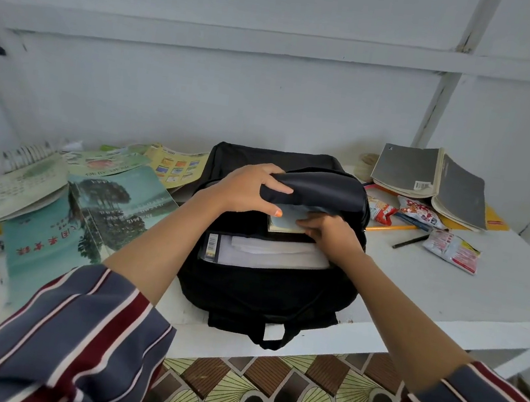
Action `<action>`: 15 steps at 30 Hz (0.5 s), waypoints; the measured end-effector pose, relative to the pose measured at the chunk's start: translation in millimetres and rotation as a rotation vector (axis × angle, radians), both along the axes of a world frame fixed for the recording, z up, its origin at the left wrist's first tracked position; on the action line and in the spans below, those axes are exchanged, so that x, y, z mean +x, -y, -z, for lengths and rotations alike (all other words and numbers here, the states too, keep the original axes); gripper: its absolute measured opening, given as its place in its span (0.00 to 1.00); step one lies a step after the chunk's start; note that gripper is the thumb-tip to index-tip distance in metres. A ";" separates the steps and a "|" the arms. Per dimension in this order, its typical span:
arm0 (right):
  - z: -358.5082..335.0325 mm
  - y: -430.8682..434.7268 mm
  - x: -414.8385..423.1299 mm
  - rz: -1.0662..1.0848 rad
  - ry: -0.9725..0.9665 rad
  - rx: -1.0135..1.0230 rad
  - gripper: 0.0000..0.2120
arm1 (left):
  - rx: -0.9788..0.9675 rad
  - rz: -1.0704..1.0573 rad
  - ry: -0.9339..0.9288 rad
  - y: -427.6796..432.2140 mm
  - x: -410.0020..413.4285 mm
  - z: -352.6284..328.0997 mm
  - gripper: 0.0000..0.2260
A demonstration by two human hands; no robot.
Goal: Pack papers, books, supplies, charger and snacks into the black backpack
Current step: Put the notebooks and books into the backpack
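Two hands work at the mouth of the black backpack (262, 288). The left hand (251, 189) curls round its soft front flap (319, 187), holding it up, while the right hand (327, 232) pinches the corner of a small pale book (284, 225) half inside the pocket. The book looks light and stiff, best pushed by its edge. White papers (270, 252) fill the main compartment. Snack packets (452, 251), probably slippery and crushable, lie on the table (446, 299) to the right.

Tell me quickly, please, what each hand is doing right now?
Left hand: grips the backpack flap.
Right hand: holds a small book under that flap.
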State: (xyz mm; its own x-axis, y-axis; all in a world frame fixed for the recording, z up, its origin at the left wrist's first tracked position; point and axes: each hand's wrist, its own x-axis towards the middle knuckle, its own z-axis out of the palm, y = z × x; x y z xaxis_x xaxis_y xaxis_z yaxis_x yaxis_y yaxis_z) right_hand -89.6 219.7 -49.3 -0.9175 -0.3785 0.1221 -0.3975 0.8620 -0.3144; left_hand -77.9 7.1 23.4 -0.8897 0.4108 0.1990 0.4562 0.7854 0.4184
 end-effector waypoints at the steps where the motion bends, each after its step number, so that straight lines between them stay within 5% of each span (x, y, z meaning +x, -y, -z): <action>1: 0.5 0.0 -0.5 -0.004 -0.005 -0.001 0.15 | 0.001 -0.003 0.003 0.3 -0.4 0.4 0.21; 15: 5.9 -2.0 -3.7 0.004 -0.050 -0.020 0.15 | 0.001 -0.002 0.013 0.4 0.6 0.2 0.21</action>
